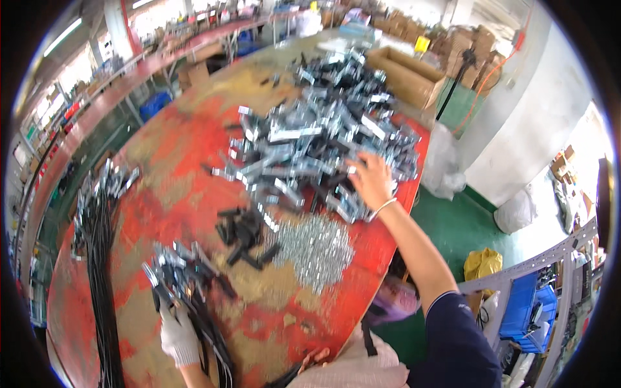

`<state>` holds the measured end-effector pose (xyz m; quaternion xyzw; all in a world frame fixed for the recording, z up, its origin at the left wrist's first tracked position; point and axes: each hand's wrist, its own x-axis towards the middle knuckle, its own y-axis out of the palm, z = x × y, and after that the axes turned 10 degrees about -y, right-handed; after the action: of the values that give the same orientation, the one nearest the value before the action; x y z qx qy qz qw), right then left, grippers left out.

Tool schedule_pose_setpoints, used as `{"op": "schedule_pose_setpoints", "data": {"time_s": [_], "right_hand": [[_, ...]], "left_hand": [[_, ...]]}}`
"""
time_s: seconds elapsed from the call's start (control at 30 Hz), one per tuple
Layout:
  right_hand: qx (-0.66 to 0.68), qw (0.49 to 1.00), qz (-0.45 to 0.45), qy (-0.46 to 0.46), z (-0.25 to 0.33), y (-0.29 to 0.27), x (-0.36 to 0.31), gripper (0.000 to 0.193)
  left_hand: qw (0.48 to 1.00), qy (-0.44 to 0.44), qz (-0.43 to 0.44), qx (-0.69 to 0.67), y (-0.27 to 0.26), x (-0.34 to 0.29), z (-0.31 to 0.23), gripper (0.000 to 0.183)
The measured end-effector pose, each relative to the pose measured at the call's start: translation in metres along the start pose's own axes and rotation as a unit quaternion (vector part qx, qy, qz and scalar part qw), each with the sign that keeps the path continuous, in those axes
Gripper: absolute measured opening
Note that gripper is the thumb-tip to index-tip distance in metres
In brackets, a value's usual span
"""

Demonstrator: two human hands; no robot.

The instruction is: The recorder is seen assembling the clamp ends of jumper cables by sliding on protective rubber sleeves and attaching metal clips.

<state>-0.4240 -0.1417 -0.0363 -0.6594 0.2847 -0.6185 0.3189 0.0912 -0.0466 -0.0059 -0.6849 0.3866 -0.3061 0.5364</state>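
My left hand [178,336], in a white knitted glove, is at the near left of the table, its fingers closed against a bunch of silver metal pieces [183,268]. Black straps or cables [210,343] trail from this bunch toward me; what exactly the fingers grip is hidden. Bare and with a band at the wrist, my right hand [373,180] reaches over the right side of a big heap of shiny metal pieces [304,132]. Its fingers are apart, with nothing visible between them. Black tube-like pieces [242,236] and small silver parts [315,252] lie between the hands.
The worn red table [272,310] curves around the heap. A second bundle of long black strands [100,271] with metal ends lies far left. At the back right stands an open cardboard box [407,77]. Right of the table are a white pillar [517,123] and blue bins [527,310].
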Motion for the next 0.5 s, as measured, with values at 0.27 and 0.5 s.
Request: {"op": "schedule_pose_setpoints", "data": {"time_s": [0.27, 0.5], "right_hand": [[0.156, 0.987, -0.032, -0.026, -0.03, -0.013, 0.016, 0.015], [0.652, 0.742, -0.042, 0.15, 0.029, -0.022, 0.041, 0.02]], "left_hand": [[0.931, 0.345, 0.12, 0.005, -0.038, -0.094, 0.004, 0.033], [0.862, 0.411, 0.297, -0.02, -0.029, -0.142, 0.05, 0.028]]}}
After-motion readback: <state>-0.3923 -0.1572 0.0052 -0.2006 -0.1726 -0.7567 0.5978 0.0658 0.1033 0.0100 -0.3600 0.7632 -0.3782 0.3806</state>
